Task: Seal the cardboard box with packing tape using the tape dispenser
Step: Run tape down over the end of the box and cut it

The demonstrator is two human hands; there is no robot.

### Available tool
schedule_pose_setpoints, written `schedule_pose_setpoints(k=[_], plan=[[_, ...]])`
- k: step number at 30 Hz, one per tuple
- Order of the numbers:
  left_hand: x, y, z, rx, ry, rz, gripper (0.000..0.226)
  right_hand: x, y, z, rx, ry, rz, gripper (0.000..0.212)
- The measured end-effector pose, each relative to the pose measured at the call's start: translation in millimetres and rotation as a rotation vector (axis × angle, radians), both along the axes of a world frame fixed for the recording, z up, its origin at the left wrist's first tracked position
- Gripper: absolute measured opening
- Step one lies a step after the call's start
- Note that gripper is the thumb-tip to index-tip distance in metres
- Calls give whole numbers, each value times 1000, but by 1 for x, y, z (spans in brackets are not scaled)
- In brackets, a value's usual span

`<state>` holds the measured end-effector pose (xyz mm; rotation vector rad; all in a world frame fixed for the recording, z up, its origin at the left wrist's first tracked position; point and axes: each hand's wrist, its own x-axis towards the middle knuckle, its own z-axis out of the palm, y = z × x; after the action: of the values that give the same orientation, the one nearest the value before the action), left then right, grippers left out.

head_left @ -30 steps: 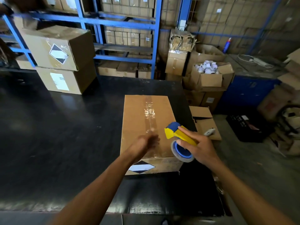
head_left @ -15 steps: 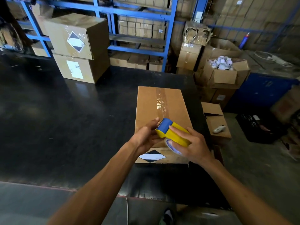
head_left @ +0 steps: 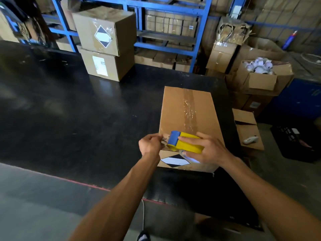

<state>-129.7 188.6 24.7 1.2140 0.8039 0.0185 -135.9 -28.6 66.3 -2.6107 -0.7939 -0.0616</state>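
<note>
Above the cardboard box, the right hand grips the tape dispenser. The left hand, earlier touching its side, now pinches the tape end

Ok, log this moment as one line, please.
step: pulling tape end | right hand: gripping tape dispenser | left hand: pinching tape at its front | box: on table, one strip already across top
</note>
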Motion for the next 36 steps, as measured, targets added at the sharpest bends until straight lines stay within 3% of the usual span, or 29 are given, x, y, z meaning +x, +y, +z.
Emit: schedule_pose_setpoints(k=[4, 7, 13, 24, 27, 29, 31, 33, 35, 36], plan=[[-13, 19, -13, 205, -99, 56, 5, 9, -43, 15, -165, -15, 28, 54], [-26, 3, -30, 243, -60, 88, 6, 11, -51, 15, -308, 7, 69, 55], [-30, -11, -52, 207, 0, 206, 4, 3, -38, -2, -359, -2, 128, 51], [-24, -5, -74, 203, -44, 110, 8, 8, -30, -4, -613, 23, 78, 54], [-23, 16, -83, 285, 160, 80, 62, 11, -29, -4, -619, 46, 63, 55], [-25, 31, -86, 468, 290, 44, 64, 12, -29, -5, -615, 67, 57, 54], [-24, 37, -87, 877, 121, -53, 56, 12, -28, -6, -616, 71, 52, 54], [-18, 32, -79, 1312, -331, -220, 53, 12, -26, -7, -609, 84, 47, 53], [-1, 22, -75, 1576, -707, -528, 58, 12, -26, -6, -613, 84, 36, 52], [10, 18, -73, 1689, -803, -709, 60, 13, -27, -6, -618, 79, 28, 52]])
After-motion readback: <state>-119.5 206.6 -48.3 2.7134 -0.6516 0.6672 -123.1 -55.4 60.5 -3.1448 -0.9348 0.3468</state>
